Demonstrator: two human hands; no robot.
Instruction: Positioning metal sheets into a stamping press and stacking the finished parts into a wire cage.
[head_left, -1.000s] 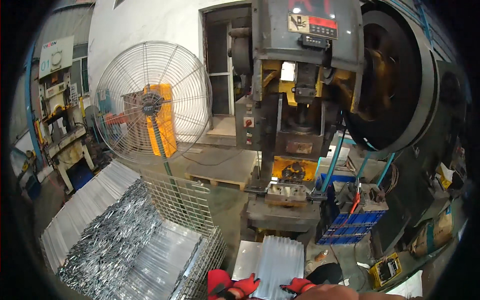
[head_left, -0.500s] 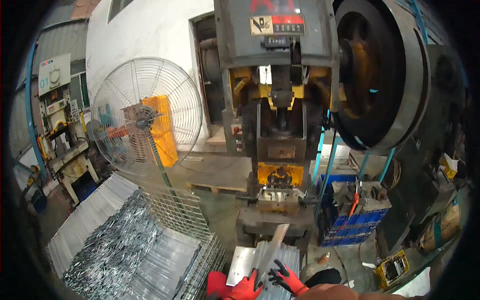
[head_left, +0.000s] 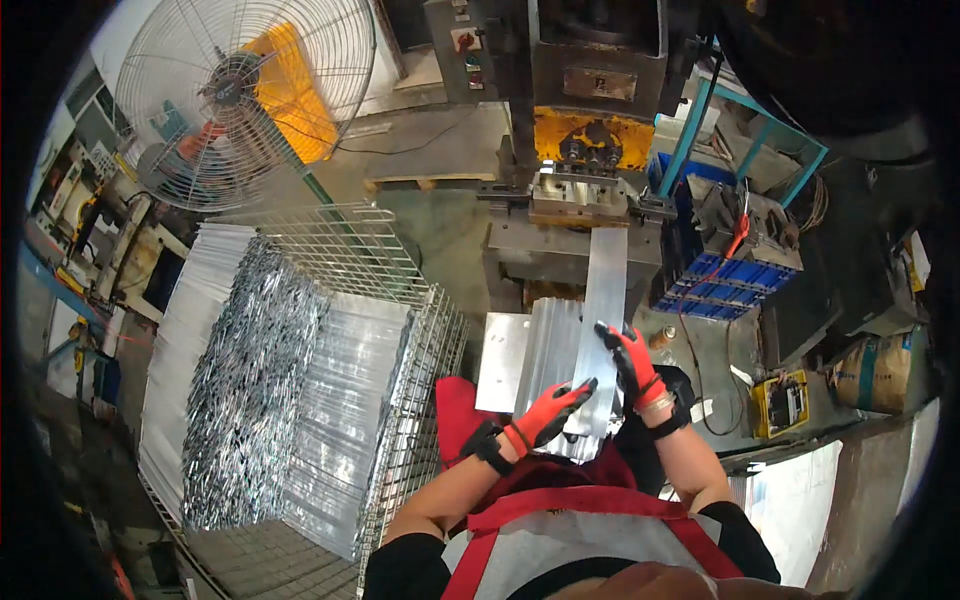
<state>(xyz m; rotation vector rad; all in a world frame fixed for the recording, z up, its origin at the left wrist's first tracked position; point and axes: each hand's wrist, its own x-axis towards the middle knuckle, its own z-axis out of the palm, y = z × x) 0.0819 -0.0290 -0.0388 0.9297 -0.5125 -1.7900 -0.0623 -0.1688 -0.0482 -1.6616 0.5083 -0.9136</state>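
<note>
A long flat metal strip (head_left: 605,290) runs away from me, its far end at the front edge of the die (head_left: 580,200) in the press. Both hands wear red gloves with dark fingertips. My left hand (head_left: 550,412) grips the strip's left side near its close end, while my right hand (head_left: 632,365) holds its right edge a little farther forward, fingertips on the top face. Beneath and left of it lies a stack of similar metal strips (head_left: 548,345). The undersides of both grips are hidden.
On the left stands a wire mesh cage (head_left: 425,340) with metal strips and a heap of small shiny pieces (head_left: 260,400). A caged fan (head_left: 240,90) is behind it. Blue crates (head_left: 710,290) sit right of the press, and a yellow bin (head_left: 782,403) lies on the floor.
My view has tilted down. The strip, slanted in my left hand before, now points straight at the die. My right hand, earlier spread and apart from it, has closed on its edge.
</note>
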